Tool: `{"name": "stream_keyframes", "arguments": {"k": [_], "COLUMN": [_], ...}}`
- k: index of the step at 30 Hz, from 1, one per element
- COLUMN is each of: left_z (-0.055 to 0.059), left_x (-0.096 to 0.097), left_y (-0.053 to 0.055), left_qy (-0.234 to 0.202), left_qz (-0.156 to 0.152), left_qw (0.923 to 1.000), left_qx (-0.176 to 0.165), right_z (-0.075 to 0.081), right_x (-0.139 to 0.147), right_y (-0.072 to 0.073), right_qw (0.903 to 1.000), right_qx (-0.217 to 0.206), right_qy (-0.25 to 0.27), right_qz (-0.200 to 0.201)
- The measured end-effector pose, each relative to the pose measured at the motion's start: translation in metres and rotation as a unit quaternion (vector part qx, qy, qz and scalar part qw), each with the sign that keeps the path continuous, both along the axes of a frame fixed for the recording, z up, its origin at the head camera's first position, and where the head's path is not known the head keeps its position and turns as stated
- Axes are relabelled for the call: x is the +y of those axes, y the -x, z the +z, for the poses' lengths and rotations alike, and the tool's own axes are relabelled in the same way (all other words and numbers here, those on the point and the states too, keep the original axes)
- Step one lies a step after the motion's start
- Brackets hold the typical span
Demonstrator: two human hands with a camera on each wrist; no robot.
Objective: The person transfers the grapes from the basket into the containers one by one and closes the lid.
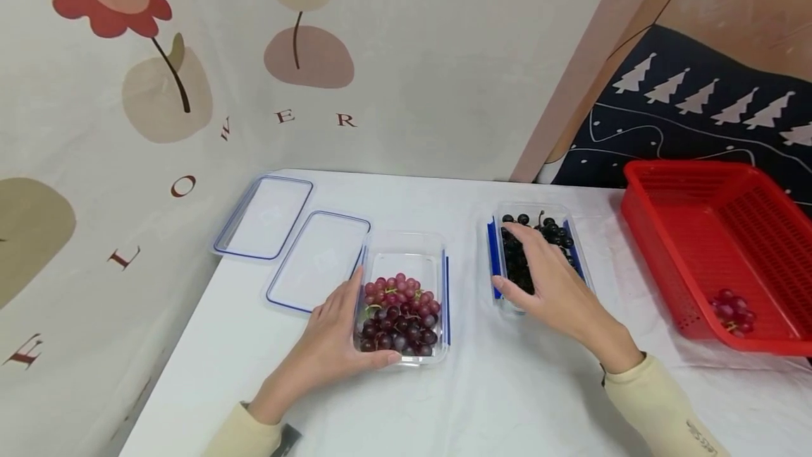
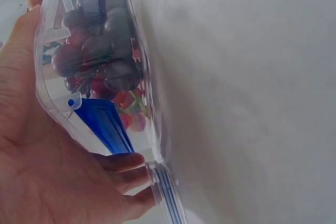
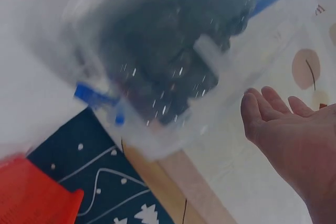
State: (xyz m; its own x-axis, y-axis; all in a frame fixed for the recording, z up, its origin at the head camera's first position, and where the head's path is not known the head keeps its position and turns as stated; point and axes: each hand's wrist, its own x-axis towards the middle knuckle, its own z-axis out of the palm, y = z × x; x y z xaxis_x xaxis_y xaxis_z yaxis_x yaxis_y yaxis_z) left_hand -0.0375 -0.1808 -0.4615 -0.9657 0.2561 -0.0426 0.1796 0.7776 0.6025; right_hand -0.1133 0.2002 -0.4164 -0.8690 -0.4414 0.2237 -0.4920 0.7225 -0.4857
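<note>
My left hand (image 1: 330,340) holds the near left corner of a clear plastic food container (image 1: 406,242). Its thumb lies along the near rim and its fingers along the left side, by a blue latch (image 2: 105,124). Inside lie red grapes (image 1: 398,289) at the middle and dark purple grapes (image 1: 406,330) nearer me. My right hand (image 1: 558,284) hovers with spread fingers over a second clear container (image 1: 507,307) with blue latches. Black grapes (image 1: 519,266) fill that one, partly hidden by the hand. The right wrist view shows its fingers (image 3: 270,103) apart from the container.
Two clear lids with blue seals, a nearer lid (image 1: 317,259) and a farther lid (image 1: 263,217), lie at the left of the white table (image 1: 507,400). A red basket (image 1: 653,252) at the right holds a small bunch of red grapes (image 1: 732,310). A printed cloth (image 1: 431,90) hangs behind.
</note>
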Motion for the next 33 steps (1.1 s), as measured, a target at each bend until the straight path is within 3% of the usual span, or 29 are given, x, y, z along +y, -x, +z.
{"name": "stream_keyframes", "arguments": {"k": [10, 33], "left_z": [-0.001, 0.000], "left_x": [-0.001, -0.001], "left_y": [-0.001, -0.002], "left_qy": [0.002, -0.005], "left_qz": [0.001, 0.008], "left_qw": [1.0000, 0.9998], "left_qx": [0.006, -0.015], "right_z": [0.016, 0.015], "right_x": [0.020, 0.081], "right_y": [0.005, -0.003], "right_qw": [0.9998, 0.9917], "right_qx": [0.007, 0.053], "right_qy": [0.004, 0.040], "right_qz": [-0.018, -0.109]}}
